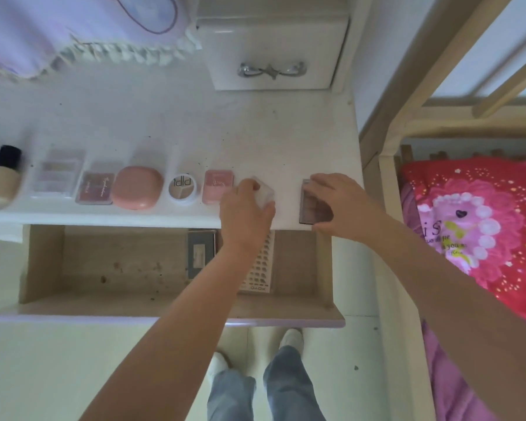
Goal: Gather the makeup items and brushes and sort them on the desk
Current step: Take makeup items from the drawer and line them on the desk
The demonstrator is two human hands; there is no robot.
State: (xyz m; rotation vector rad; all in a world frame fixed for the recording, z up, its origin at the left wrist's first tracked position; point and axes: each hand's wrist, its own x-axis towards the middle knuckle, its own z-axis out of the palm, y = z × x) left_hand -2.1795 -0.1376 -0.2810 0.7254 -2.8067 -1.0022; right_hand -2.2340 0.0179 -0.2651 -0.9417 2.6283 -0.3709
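Observation:
A row of makeup lies along the front of the white desk [195, 126]: a foundation bottle [1, 180], a clear palette [57, 177], a mauve palette [95, 187], a pink compact [136, 187], a round white pot [182, 188] and a small pink case [217, 185]. My left hand [245, 208] grips a small clear case [264, 194] at the right end of the row. My right hand [340, 205] holds a dark eyeshadow palette [312, 208] by its ends, flat on the desk near the front right corner.
Below the desk an open wooden drawer [119, 262] holds a grey box [199, 253] and a white perforated sheet [260, 268]. A small white drawer unit [274, 47] stands at the desk's back. A bed frame with a red blanket [468, 220] is on the right.

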